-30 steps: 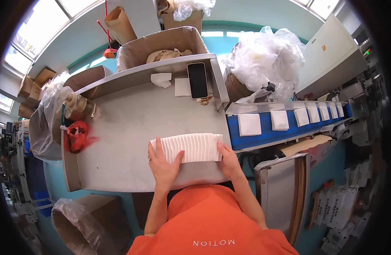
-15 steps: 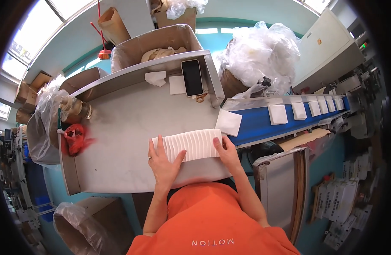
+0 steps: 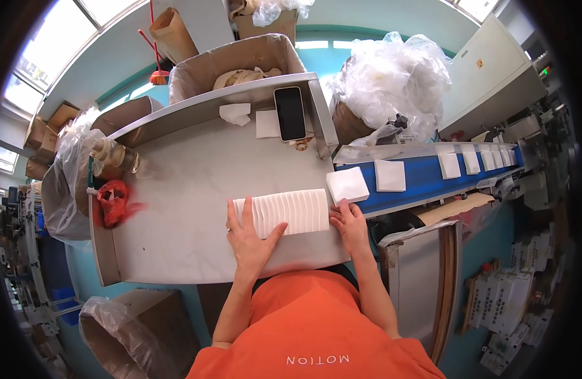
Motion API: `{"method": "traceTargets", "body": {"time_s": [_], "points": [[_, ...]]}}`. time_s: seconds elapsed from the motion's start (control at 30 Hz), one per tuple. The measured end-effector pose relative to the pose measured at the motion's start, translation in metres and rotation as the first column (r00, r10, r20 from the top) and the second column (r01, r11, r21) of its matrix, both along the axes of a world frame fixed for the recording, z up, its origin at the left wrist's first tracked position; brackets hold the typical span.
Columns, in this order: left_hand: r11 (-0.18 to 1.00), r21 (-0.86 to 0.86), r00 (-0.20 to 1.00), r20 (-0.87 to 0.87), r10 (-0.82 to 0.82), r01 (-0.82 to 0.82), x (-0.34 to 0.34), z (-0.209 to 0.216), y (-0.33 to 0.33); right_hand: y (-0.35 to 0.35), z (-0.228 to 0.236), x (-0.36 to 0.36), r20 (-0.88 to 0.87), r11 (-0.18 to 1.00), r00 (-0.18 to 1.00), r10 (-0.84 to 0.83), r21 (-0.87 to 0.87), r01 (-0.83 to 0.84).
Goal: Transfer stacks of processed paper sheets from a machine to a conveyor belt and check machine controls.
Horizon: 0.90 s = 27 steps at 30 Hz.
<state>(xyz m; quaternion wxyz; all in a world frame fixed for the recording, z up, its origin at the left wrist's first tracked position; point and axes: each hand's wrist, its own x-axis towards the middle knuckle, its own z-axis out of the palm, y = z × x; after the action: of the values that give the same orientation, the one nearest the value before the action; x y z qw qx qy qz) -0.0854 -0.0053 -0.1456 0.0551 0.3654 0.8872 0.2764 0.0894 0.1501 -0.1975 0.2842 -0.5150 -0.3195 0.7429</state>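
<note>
Long row of upright white folded paper squares (image 3: 291,211) lies on grey metal worktable (image 3: 183,243), nr its front edge, R of centre. L hand (image 3: 248,246) spans row's L end, fingers and thumb spread fairly wide; has hold of that end, can't tell how firmly. R hand (image 3: 353,232) at worktable's R edge, half curled, thumb nr row's R end, fingertips at nr edge of flat square white paper packet (image 3: 347,183); can't tell if gripped. Packet sits where worktable meets blue conveyor belt (image 3: 424,179); more white squares (image 3: 449,165) on belt, R of worktable. Worktable's far R corner: flat black-screened phone (image 3: 291,114), overlapping white paper sheet (image 3: 266,125). Worktable's L end: crumpled red plastic bag (image 3: 113,199), w/ clear container (image 3: 117,158) behind.
</note>
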Motion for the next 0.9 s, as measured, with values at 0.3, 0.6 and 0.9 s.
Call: {"method": "traceTargets", "body": {"time_s": [0.3,0.6,0.9], "points": [[1.000,-0.007,0.999,-0.048,-0.013,0.013,0.002,-0.003,0.005,-0.007,0.003,0.002,-0.143,0.951,0.953,0.267,-0.119,-0.284],[0.997,0.048,0.998,-0.012,-0.063,0.064,0.010,-0.002,0.009,0.005,0.017,0.000,-0.076,0.987,0.997,-0.012,-0.160,0.000],[1.000,0.001,1.000,0.013,-0.013,0.013,0.012,-0.002,0.010,-0.004,0.004,0.002,-0.229,0.946,0.961,0.157,-0.243,-0.212]]}}
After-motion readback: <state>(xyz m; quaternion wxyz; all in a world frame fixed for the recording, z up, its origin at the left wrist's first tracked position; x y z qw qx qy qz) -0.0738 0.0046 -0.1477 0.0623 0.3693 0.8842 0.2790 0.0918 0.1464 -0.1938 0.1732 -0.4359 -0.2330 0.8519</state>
